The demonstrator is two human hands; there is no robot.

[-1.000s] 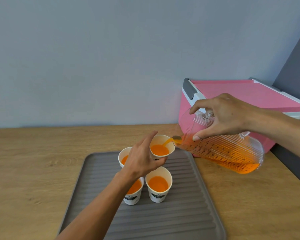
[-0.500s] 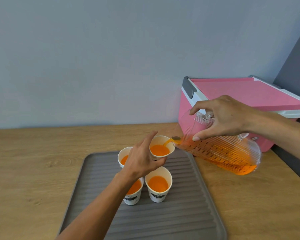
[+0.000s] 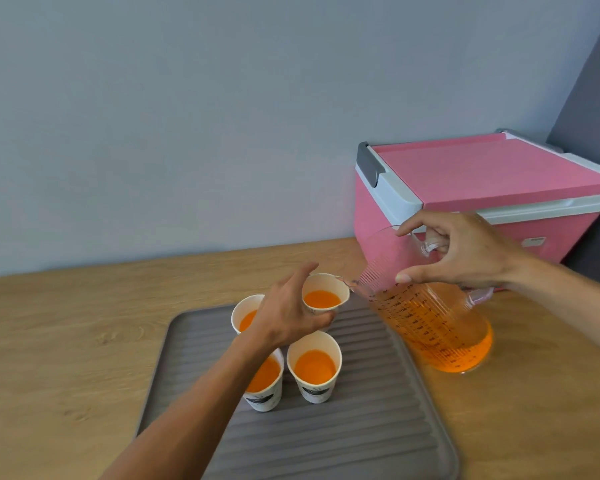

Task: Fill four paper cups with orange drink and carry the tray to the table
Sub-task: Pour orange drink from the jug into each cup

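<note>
Several white paper cups with orange drink stand on a grey ribbed tray. My left hand is shut on the back right cup, holding it slightly tilted above the tray. The back left cup, front left cup and front right cup sit on the tray. My right hand grips the handle of a clear ribbed pitcher holding orange drink, its spout just right of the held cup's rim. No stream runs from the spout.
The tray lies on a wooden counter against a pale blue wall. A pink cooler box with a grey-white lid rim stands at the back right, behind the pitcher. A dark panel borders the far right.
The pitcher has tipped back toward upright and the orange stream into the held cup has stopped. The liquid has settled to the pitcher's bottom. My left hand kept its hold.
</note>
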